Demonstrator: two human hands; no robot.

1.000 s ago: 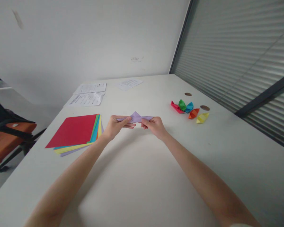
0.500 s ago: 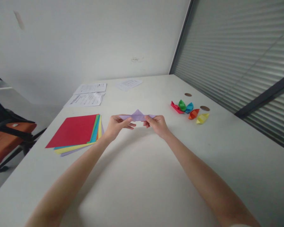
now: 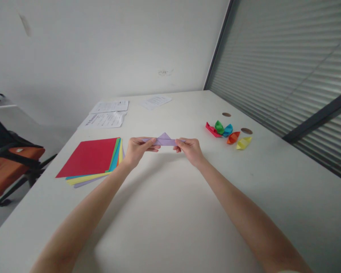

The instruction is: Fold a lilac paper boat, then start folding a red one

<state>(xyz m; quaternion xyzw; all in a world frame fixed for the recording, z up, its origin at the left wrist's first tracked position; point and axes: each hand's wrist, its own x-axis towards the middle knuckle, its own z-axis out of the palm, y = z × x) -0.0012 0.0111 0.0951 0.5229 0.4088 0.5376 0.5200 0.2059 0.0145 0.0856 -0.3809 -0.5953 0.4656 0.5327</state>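
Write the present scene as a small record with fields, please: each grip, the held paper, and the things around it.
left grip: closed on the left part of the purple folded paper
right grip: closed on its right part
held paper: stretched sideways, triangular peak at the middle
left side: sheet stack, red on top, other colours showing at the edges
right side: five small folded papers: red, green, blue, orange, yellow
far end: printed sheets
surface: white table
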